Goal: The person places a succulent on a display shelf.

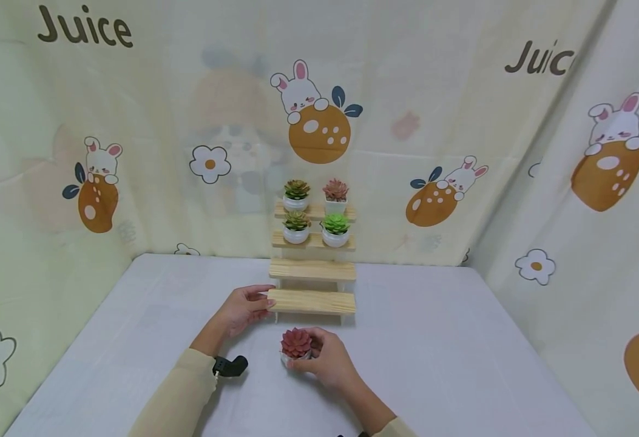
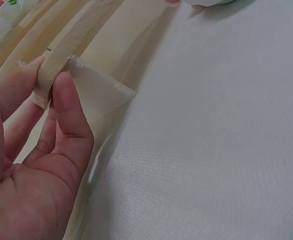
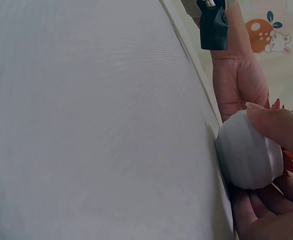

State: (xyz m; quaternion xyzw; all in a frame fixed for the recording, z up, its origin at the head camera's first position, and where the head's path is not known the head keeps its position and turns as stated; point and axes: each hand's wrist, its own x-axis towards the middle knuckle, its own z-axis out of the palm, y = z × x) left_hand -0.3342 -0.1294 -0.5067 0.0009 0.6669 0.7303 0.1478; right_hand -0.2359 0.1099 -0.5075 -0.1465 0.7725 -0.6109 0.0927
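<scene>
A wooden tiered shelf (image 1: 312, 301) stands at the middle of the table, with pale plank steps on white side supports. My left hand (image 1: 245, 308) pinches the left end of its lowest plank (image 2: 61, 55) between thumb and fingers, as the left wrist view shows up close. In front of the shelf, my right hand (image 1: 327, 358) grips a potted red succulent (image 1: 296, 343) by its pot. That white ribbed pot (image 3: 249, 150) sits between thumb and fingers in the right wrist view, close by the tabletop.
On the upper two steps stand several potted succulents: a dark green one (image 1: 297, 190), a pink one (image 1: 335, 191), a brownish green one (image 1: 296, 221) and a bright green one (image 1: 335, 223). Behind the white table (image 1: 434, 346) hangs a printed curtain (image 1: 385, 158).
</scene>
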